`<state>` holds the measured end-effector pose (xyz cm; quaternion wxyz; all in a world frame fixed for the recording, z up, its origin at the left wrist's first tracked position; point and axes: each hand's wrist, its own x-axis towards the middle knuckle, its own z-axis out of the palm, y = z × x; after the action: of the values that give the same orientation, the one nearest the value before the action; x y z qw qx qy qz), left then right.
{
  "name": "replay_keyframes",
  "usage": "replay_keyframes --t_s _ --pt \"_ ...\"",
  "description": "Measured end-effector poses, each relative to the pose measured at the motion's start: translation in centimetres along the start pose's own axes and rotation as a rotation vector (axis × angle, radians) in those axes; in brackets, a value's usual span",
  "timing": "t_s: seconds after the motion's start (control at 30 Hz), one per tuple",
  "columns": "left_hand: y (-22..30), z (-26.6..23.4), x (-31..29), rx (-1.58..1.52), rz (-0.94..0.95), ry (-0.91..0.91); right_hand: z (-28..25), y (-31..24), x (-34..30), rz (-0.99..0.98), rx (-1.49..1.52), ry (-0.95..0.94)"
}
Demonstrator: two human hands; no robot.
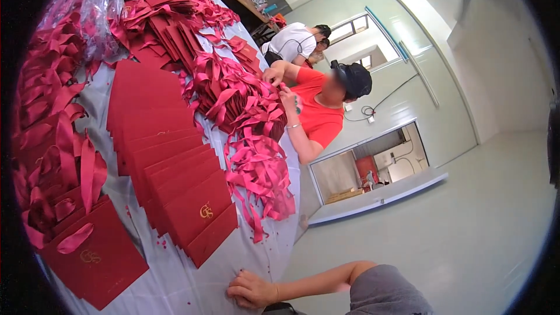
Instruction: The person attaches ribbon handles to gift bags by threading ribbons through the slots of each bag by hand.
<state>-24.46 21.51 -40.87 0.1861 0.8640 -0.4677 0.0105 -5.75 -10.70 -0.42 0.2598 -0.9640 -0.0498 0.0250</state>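
The person's right hand [252, 289] rests at the near edge of the worktop [201, 283], which is covered in a pale cloth. Its fingers are curled in and drawn narrow, knuckles up, and whether they hold anything cannot be told. The left hand is out of view, so the state of its fingers cannot be told either.

Nearest to the right hand lies a row of flat red bags [189, 198], overlapping like a fan and running away up the worktop. Its near end, beside a gold emblem, stops beyond the fingers and to their left; a strip of bare cloth lies between, so the two are apart.

Farther left, a second row of red bags [99, 256] lies under bright pink ribbons [87, 169]. Past the fanned row, more ribboned bags form a long heap [233, 96], with clear plastic [99, 14] toward the far left. Across the worktop, a co-worker in a red-orange shirt [321, 119] has both hands at the heap's ribbons. Another person in a white shirt [290, 42] bends farther back.
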Motion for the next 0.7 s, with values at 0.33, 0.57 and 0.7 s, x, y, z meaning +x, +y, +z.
replay_keyframes --t_s 0.33,0.57,0.7 --pt "-3.3 0.7 -3.0 0.077 0.049 -0.049 -0.7 -0.1 0.2 -0.01 -0.022 0.009" --pt "-7.8 -2.2 -9.0 0.205 0.091 -0.156 -0.6 0.1 0.2 -0.026 0.008 0.026" --pt "-10.9 -4.7 -12.9 0.309 0.107 -0.219 -1.0 0.0 0.8 -0.036 0.016 0.072"
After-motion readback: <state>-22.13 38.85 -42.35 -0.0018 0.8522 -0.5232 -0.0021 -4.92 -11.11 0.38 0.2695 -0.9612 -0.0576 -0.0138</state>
